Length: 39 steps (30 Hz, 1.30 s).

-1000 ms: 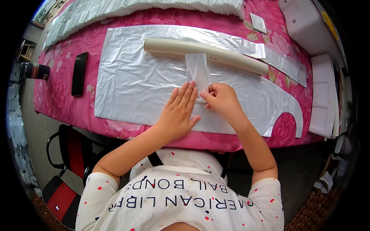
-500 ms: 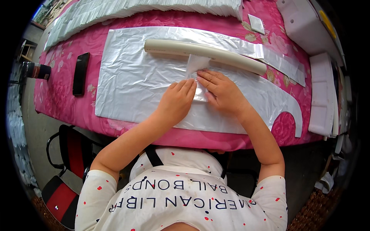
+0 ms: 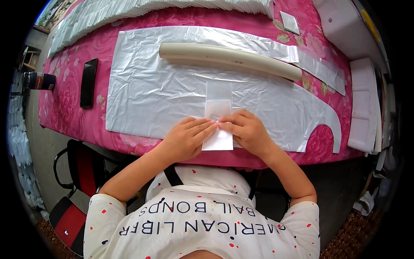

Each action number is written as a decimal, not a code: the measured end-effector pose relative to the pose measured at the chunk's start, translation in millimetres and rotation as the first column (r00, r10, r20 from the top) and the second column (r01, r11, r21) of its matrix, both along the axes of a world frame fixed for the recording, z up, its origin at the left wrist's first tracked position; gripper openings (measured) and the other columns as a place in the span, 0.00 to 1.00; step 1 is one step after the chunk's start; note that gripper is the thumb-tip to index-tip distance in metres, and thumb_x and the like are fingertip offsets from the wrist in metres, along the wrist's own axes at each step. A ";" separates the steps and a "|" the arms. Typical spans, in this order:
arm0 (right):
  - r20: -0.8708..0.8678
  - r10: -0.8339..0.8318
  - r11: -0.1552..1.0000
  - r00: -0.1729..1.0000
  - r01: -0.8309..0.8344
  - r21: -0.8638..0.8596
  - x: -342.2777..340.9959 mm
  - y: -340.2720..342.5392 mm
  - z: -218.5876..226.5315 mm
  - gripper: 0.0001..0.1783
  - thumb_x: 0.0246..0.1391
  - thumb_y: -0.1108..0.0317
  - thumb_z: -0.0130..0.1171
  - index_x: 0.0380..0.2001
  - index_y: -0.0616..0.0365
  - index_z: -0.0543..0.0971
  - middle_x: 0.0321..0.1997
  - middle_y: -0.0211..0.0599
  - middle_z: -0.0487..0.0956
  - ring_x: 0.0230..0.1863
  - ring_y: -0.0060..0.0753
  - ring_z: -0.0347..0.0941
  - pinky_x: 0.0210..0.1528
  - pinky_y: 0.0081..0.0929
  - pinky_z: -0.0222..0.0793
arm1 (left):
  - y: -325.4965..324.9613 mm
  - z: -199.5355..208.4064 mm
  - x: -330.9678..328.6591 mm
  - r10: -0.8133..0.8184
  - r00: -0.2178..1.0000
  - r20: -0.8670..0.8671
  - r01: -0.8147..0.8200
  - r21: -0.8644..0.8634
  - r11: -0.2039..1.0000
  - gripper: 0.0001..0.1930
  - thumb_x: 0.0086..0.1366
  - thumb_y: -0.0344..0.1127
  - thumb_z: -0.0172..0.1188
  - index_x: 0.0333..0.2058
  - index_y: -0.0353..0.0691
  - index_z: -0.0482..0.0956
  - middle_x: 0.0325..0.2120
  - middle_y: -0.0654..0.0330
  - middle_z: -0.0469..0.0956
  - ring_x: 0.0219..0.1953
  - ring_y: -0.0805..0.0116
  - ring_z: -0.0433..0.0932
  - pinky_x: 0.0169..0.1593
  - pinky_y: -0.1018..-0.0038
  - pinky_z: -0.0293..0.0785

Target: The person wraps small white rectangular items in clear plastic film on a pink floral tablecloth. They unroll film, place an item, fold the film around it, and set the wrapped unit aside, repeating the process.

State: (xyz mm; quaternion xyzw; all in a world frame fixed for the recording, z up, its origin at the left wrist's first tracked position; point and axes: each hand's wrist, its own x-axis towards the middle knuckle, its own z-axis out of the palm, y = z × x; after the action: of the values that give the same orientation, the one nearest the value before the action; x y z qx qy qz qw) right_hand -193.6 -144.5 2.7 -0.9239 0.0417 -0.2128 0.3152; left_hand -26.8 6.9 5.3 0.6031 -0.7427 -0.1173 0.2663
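Close to the table's front edge, my left hand (image 3: 186,136) and my right hand (image 3: 249,131) meet at their fingertips. Between them lies a narrow folded strip of thin white plastic (image 3: 219,93), and both hands pinch it near its middle. One end runs away from me over a large plastic sheet (image 3: 151,95), whitish silver and wrinkled; the other end (image 3: 218,141) comes toward me below my fingers. The exact fold under the fingertips is hidden. Beyond the strip, a long beige plastic pipe (image 3: 228,58) rests across the sheet, apart from my hands.
A pink floral tablecloth (image 3: 69,108) covers the table. Stacked folded white plastic pieces (image 3: 151,9) line the far edge. At left are a black phone (image 3: 89,83) and a dark jar (image 3: 41,80); at right, white foam boxes (image 3: 361,103). One small square packet (image 3: 290,22) lies far right.
Both hands have moved toward me from near the pipe to the front edge. The plastic strip now lies lengthwise, with its near end showing below my fingers.
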 end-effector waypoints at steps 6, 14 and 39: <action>-0.393 -0.283 0.788 0.875 0.445 0.426 15.6 -4.9 13.1 0.12 0.51 0.64 0.56 0.24 0.63 0.79 0.16 0.39 0.76 0.16 0.34 0.71 0.23 0.27 0.65 | -24.8 -2.6 -0.7 0.496 0.777 -0.388 -0.331 0.419 0.846 0.24 0.55 0.31 0.58 0.50 0.28 0.66 0.24 0.54 0.78 0.26 0.58 0.78 0.32 0.67 0.71; -0.718 -0.124 0.646 0.685 0.605 0.466 39.9 -27.1 26.7 0.15 0.52 0.62 0.55 0.23 0.65 0.78 0.15 0.37 0.76 0.17 0.26 0.74 0.23 0.24 0.66 | -49.1 15.4 12.8 0.599 0.725 -0.341 -0.409 0.486 0.772 0.32 0.57 0.31 0.59 0.58 0.30 0.58 0.31 0.52 0.77 0.27 0.67 0.76 0.33 0.74 0.72; -0.501 -0.421 0.907 0.756 0.355 -0.227 19.8 -21.8 40.5 0.15 0.39 0.64 0.63 0.31 0.60 0.77 0.28 0.41 0.77 0.32 0.43 0.74 0.37 0.35 0.70 | -35.1 -21.5 -10.3 0.304 0.952 -0.033 -0.305 -0.044 0.951 0.49 0.53 0.56 0.57 0.63 0.30 0.42 0.63 0.41 0.42 0.67 0.48 0.40 0.66 0.56 0.35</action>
State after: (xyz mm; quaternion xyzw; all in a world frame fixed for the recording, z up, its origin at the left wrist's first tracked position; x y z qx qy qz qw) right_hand -173.9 -166.3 43.1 -0.9338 0.3066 -0.0075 0.1841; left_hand -37.1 -28.2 -16.2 0.7022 -0.6399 -0.0646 0.3053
